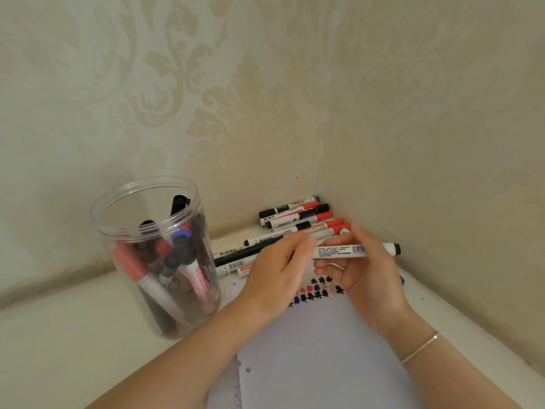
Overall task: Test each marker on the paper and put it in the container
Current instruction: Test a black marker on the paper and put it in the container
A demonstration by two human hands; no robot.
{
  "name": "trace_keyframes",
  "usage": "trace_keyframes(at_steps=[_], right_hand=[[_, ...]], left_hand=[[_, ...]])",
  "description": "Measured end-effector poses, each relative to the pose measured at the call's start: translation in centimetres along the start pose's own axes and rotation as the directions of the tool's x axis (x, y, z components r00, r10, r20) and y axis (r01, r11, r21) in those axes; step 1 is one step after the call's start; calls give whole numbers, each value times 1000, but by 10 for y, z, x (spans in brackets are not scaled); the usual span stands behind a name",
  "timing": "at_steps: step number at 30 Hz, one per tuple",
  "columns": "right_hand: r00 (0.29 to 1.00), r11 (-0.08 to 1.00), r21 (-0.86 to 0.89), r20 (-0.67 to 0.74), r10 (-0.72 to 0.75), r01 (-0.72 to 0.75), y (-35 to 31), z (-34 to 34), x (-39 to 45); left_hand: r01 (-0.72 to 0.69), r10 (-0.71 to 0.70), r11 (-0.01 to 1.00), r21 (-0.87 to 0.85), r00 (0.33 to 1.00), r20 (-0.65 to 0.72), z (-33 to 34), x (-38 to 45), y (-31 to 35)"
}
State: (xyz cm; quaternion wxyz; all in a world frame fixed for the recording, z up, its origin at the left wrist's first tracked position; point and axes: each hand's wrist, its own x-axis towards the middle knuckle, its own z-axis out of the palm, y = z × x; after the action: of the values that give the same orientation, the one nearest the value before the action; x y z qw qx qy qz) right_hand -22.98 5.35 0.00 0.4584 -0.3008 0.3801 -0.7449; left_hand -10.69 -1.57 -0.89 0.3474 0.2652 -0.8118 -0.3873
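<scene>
Both hands hold one white marker (348, 251) with a black end and a barcode, level above the paper (318, 349). My left hand (280, 273) grips its left end, which is hidden in the fingers. My right hand (368, 267) curls round its middle from below and behind. The paper bears rows of small black, red and blue test marks (320, 289). A clear plastic container (156, 255) stands at the left, upright, with several red, black and blue markers inside.
A pile of loose markers (298, 219) with red and black caps lies in the corner behind my hands. Patterned wallpaper walls close in the back and the right. A thin bracelet (420, 348) is on my right wrist.
</scene>
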Motion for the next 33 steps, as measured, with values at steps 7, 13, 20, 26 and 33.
trace_keyframes(at_steps=[7,13,20,26,33], right_hand=[[965,965,-2,6,-261,261,-25,67,-5],[975,976,149,137,-178,157,-66,104,1],[999,993,114,-15,45,-43,-31,117,16],[940,-328,-881,321,119,342,38,81,42],[905,-560,-713,364,219,422,56,89,51]], left_hand=[[-68,8,984,-166,941,-338,-24,4,62],[-201,168,978,-57,919,-357,-72,-4,115],[-199,387,921,336,588,-711,-158,-4,126],[186,493,598,779,681,-541,-179,-19,113],[131,193,337,932,960,-205,-171,-8,85]])
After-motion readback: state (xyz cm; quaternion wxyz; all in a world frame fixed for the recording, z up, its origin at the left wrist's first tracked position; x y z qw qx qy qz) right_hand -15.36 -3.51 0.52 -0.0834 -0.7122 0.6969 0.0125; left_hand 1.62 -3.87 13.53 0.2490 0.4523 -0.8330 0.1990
